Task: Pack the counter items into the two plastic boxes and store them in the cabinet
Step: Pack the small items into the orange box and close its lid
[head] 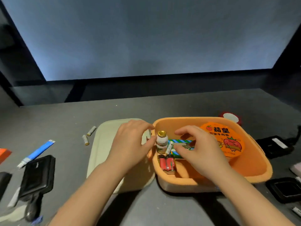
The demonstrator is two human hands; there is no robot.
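An orange plastic box point(254, 170) stands on the grey counter at centre right. Inside it lie an orange instant-noodle cup point(228, 141), a small gold-capped bottle point(161, 141), a red battery pack point(167, 163) and a blue-green striped packet point(180, 141). A cream box point(104, 144) stands to its left. My left hand point(132, 144) touches the bottle at the orange box's left wall. My right hand point(200, 149) pinches a small white battery point(169, 147) above the packet.
Two white batteries point(88, 136) lie left of the cream box, with a blue-and-white stick point(36, 153) and a black case point(38, 175) further left. Black objects point(275, 146) and a black lid point(285, 188) sit to the right. A red-rimmed cup point(230, 117) stands behind the orange box.
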